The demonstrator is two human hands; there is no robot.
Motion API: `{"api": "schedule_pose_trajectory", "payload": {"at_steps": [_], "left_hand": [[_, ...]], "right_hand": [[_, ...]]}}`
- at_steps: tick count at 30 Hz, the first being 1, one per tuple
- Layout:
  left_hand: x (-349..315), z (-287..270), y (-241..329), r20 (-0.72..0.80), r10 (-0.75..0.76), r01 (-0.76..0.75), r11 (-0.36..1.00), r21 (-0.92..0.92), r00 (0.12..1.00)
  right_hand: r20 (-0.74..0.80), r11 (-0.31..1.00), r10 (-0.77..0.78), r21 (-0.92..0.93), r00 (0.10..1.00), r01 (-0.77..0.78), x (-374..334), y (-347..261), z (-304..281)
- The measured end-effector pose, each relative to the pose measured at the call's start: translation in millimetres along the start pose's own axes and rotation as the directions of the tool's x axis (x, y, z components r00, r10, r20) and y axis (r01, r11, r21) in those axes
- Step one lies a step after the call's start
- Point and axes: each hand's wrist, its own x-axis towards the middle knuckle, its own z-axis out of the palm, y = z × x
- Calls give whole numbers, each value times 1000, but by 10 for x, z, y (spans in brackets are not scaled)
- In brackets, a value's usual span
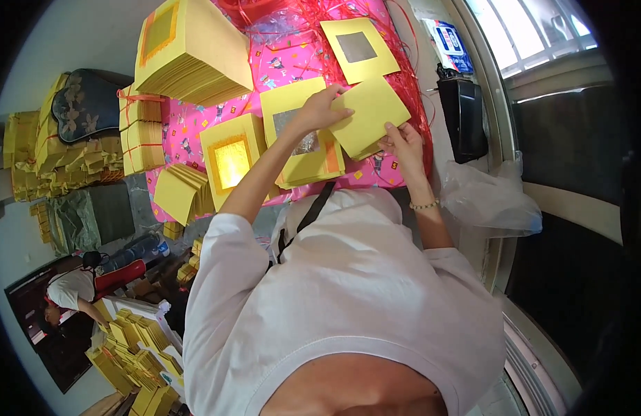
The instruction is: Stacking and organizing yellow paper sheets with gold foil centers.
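Observation:
A small stack of yellow paper sheets (372,114) is between my hands, tilted above the pink table. My left hand (322,109) grips its left edge, with the thumb on top and other fingers partly hidden. At its lower right corner, my right hand (405,147) pinches the sheets between thumb and fingers. Under my left forearm lies a pile of yellow paper with silver foil squares (286,119), partly covered by the arm. Beyond the held sheets is a single yellow sheet with a grey-silver square (358,47).
On the pink patterned tablecloth (275,66) stand a tall yellow paper stack (223,59), a gold-foil pile (231,163) and tied bundles (140,132). Red plastic strands (421,104) trail along the right side. A black case (462,118) and clear plastic bag (494,201) sit rightward. Another person (74,288) works lower left.

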Motion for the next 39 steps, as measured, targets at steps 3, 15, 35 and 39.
{"api": "schedule_pose_trajectory", "payload": {"at_steps": [3, 15, 35, 39], "left_hand": [[153, 134, -19, 15, 2, -5, 981, 195, 1000], [301, 481, 92, 51, -76, 37, 848, 529, 996], [-158, 449, 191, -166, 366, -230, 816, 531, 916], [-725, 251, 123, -216, 246, -142, 902, 407, 945]], "right_hand": [[-44, 999, -28, -41, 999, 26, 70, 178, -95], [-156, 963, -21, -269, 988, -22, 158, 456, -342], [-152, 509, -582, -834, 799, 212, 182, 565, -363], [-80, 421, -664, -862, 744, 283, 17, 324, -186]]}}
